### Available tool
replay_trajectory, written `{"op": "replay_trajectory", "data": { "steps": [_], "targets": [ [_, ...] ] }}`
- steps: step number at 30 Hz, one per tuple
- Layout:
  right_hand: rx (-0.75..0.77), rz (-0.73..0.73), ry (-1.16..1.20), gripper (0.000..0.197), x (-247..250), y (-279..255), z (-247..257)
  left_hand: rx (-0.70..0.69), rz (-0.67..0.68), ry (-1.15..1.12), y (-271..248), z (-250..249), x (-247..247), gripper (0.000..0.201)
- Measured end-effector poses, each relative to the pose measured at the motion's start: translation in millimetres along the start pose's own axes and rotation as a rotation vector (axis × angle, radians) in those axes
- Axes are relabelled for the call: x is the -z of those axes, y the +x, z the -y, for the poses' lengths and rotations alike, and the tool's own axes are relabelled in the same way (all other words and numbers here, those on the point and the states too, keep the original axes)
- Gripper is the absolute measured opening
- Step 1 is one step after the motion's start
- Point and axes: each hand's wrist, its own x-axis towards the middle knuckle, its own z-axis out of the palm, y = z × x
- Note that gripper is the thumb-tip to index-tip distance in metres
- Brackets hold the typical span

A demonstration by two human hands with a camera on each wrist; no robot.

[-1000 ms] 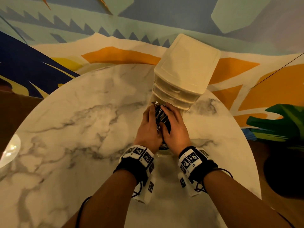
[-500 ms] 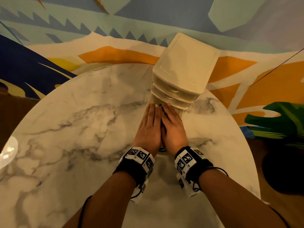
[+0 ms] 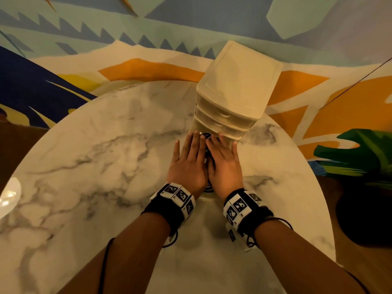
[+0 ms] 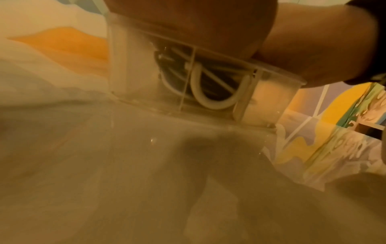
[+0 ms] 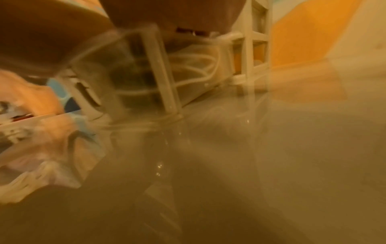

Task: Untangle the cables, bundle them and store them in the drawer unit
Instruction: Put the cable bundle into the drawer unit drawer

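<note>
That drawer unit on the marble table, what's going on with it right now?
A person presses both flat hands, left hand and right hand, down on bundled cables lying in the pulled-out bottom drawer of the drawer unit. Black and white loops show through the clear drawer wall. The drawer is open and not yet pushed in; the upper drawers look closed.

Warm, dim light; glare on table (image 3: pixel 8 196) (left edge); wrist views blurred, edges curved.
</note>
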Motion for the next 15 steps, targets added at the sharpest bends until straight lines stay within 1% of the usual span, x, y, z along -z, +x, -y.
{"op": "replay_trajectory", "data": {
  "steps": [1, 2, 5, 7, 10, 14, 15],
  "targets": [
    [0.012, 0.028, -0.091, 0.049, 1, -2, 2, 0.022, 0.016, -0.007, 1, 0, 1, 0.059],
    [0.013, 0.088, -0.154, 0.052, 5, -4, 4, 0.039, 0.034, -0.018, 2, -2, 2, 0.06],
    [0.006, 0.308, -0.239, 0.064, 17, -16, 8, 0.064, 0.066, -0.04, 3, -6, 4, 0.063],
    [0.006, 0.38, -0.288, 0.072, 26, -18, 12, 0.067, 0.055, -0.05, 4, -8, 5, 0.063],
    [-0.003, 0.471, -0.289, 0.069, 34, -14, 14, 0.059, 0.033, -0.065, 4, -8, 5, 0.064],
    [-0.017, 0.538, -0.165, 0.083, 43, -14, 11, 0.024, 0.045, -0.066, 3, -7, 9, 0.069],
    [-0.021, 0.554, -0.14, 0.09, 43, -16, 11, 0.013, 0.04, -0.076, 4, -6, 9, 0.068]
  ]
}}
